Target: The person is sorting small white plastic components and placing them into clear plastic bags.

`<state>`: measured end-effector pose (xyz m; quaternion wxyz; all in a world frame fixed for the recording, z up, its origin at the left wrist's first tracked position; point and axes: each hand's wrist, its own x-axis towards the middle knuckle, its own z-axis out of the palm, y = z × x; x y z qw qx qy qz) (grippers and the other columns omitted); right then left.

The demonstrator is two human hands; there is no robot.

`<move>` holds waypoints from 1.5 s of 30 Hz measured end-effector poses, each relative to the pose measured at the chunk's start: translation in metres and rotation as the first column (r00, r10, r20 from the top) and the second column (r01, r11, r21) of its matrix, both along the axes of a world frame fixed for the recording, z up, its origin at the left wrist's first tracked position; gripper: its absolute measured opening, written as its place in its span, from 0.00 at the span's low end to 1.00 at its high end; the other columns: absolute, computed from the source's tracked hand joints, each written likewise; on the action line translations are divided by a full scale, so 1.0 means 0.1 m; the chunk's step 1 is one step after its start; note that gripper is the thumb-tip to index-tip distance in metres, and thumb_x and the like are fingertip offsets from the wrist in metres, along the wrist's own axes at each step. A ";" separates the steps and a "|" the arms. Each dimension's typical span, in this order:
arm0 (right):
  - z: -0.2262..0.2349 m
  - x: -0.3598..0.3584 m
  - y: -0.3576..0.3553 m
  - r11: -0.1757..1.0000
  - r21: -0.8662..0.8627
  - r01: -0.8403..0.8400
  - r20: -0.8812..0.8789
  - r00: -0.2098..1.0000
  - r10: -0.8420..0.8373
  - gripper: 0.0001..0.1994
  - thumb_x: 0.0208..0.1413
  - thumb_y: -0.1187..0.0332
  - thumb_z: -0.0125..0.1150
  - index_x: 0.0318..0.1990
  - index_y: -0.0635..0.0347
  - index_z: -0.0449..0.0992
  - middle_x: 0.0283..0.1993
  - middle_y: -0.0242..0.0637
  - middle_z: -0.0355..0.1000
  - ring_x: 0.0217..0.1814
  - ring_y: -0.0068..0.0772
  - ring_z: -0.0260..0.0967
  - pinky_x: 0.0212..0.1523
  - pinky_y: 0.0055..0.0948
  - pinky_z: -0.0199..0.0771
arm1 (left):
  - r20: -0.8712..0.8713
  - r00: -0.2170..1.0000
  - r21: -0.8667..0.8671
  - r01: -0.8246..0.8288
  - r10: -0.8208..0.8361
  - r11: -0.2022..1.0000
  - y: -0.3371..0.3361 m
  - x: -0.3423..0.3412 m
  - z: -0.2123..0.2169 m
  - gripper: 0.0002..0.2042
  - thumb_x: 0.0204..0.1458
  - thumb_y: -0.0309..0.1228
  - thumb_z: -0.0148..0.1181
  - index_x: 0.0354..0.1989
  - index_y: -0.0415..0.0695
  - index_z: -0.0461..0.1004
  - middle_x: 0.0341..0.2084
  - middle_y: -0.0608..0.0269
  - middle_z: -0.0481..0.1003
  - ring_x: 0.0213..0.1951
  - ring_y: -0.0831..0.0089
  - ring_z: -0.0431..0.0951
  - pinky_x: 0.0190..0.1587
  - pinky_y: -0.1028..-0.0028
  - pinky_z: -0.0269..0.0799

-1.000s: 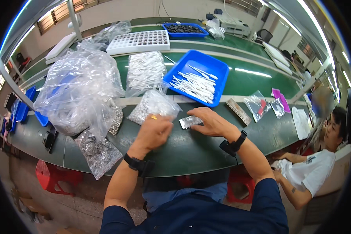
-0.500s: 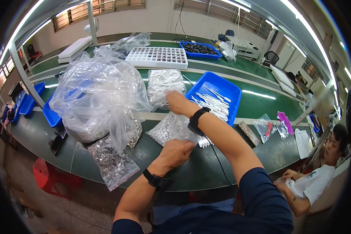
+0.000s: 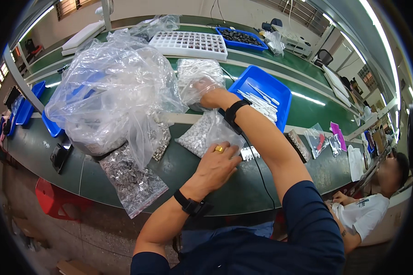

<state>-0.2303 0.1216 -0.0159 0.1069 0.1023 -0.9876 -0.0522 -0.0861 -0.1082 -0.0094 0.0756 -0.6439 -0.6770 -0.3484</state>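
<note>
Workshop, long green counter (image 3: pixel 243 197), strip lights overhead. Left hand (image 3: pixel 212 168), gold ring on, lies on the loose plastic end of a clear bag of white pellets (image 3: pixel 197 134); fingers loosely spread, pellets just beyond and left of the fingertips. Right hand (image 3: pixel 210 94) is in at a clear bag of white sticks (image 3: pixel 200 69); fingers behind the film, can't tell if pinching or spread. Sticks mostly ahead of the right fingers. Blue tray (image 3: pixel 285 98), right of those fingers, holds more loose white sticks (image 3: pixel 264 107). White compartment tray (image 3: pixel 188 45) farther beyond them. Big crumpled clear bag (image 3: pixel 124 87) left of both hands' fingers; bag of small metallic parts (image 3: pixel 131 178) left of the left fingers, nearer the body.
</note>
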 end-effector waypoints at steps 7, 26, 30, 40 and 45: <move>0.27 0.03 -0.25 0.981 0.026 0.191 0.237 0.953 -0.191 0.16 0.53 0.71 0.61 0.51 0.61 0.77 0.49 0.50 0.79 0.54 0.54 0.76 0.59 0.42 0.75 | -0.151 0.980 -0.153 -0.152 0.129 0.977 0.05 -0.02 -0.17 0.07 0.48 0.27 0.59 0.34 0.48 0.81 0.44 0.66 0.78 0.60 0.61 0.70 0.58 0.62 0.62; 0.26 0.23 -0.06 0.995 -0.060 0.076 0.110 0.992 -0.069 0.13 0.52 0.69 0.56 0.45 0.57 0.80 0.47 0.50 0.78 0.52 0.52 0.76 0.51 0.44 0.77 | 0.514 0.691 0.209 -0.675 0.508 0.707 -0.19 -0.65 0.29 0.10 0.56 0.30 0.64 0.40 0.36 0.76 0.39 0.51 0.78 0.37 0.54 0.77 0.44 0.63 0.74; 0.25 0.13 0.07 0.997 -0.082 0.011 0.035 0.999 -0.008 0.12 0.52 0.67 0.56 0.42 0.56 0.81 0.45 0.48 0.79 0.47 0.52 0.78 0.49 0.46 0.77 | 0.609 0.595 0.130 -0.728 0.525 0.674 0.11 -1.24 0.04 0.17 0.55 0.34 0.66 0.47 0.34 0.74 0.43 0.48 0.77 0.40 0.54 0.77 0.46 0.63 0.74; 0.31 0.21 -0.07 0.975 -0.218 0.047 0.120 0.993 -0.021 0.13 0.50 0.61 0.63 0.37 0.59 0.83 0.43 0.51 0.80 0.45 0.55 0.79 0.47 0.49 0.78 | 0.013 0.756 0.152 -0.648 0.654 0.746 0.36 -1.32 0.37 0.15 0.52 0.34 0.68 0.44 0.38 0.78 0.40 0.56 0.80 0.46 0.55 0.77 0.49 0.63 0.73; 0.34 0.20 -0.15 0.964 -0.254 0.080 0.178 0.983 -0.035 0.11 0.51 0.64 0.62 0.38 0.61 0.82 0.41 0.52 0.80 0.45 0.55 0.78 0.48 0.50 0.77 | -0.397 0.827 0.124 -0.383 0.400 0.915 0.35 -1.63 0.34 0.07 0.50 0.30 0.68 0.34 0.40 0.80 0.35 0.62 0.80 0.42 0.54 0.77 0.45 0.64 0.73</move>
